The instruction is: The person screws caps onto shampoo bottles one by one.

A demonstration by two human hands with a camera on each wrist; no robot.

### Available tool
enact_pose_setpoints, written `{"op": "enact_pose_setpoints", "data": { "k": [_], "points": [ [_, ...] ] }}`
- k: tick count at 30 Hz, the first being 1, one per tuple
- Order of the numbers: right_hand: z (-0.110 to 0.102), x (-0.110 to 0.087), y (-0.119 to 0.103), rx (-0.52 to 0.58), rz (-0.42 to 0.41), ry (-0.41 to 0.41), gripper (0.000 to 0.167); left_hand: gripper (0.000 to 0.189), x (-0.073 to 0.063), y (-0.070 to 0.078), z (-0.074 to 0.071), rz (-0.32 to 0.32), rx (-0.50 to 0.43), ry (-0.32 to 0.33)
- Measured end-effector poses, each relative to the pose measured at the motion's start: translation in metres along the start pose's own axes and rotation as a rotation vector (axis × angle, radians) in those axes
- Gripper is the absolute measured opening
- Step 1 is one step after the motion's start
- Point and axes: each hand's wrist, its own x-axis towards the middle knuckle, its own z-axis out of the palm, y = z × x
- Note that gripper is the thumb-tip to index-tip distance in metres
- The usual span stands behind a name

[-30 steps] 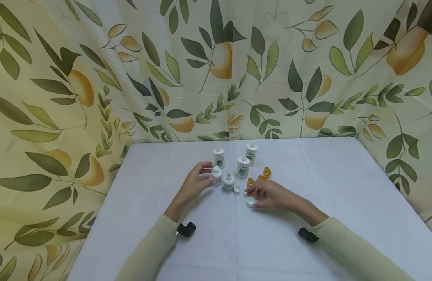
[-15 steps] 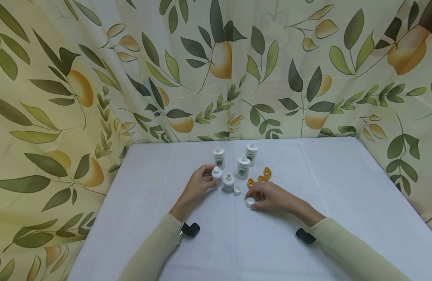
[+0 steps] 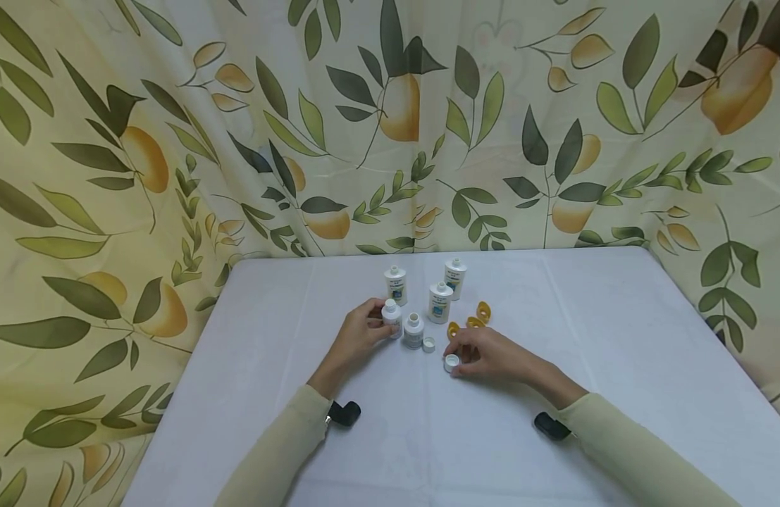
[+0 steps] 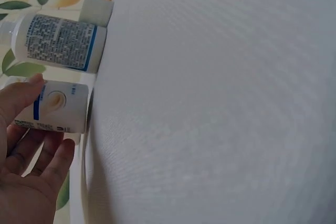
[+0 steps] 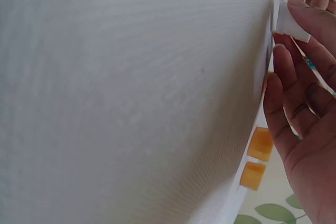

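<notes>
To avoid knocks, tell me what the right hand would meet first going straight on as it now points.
Probably the loose white bottle cap beside the open white bottle, past the pinched cap in the right hand; depth is uncertain.

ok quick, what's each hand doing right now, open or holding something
Left hand: holding a small white bottle between thumb and fingers.
Right hand: holding a white cap, pinched between thumb and fingers.

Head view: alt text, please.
A person's left hand grips a small white bottle; the right hand pinches a white cap. Four more white bottles, another white cap and three yellow pieces sit nearby on a white table.
</notes>
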Motion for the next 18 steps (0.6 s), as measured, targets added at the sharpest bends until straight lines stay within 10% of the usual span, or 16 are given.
{"op": "enact_pose_setpoints", "data": {
  "k": [18],
  "points": [
    [-0.011, -0.004, -0.009, 0.073, 0.012, 0.006, 0.029, 0.041, -0.017, 0.011, -0.028, 0.038, -0.03, 0.054]
  ]
}}
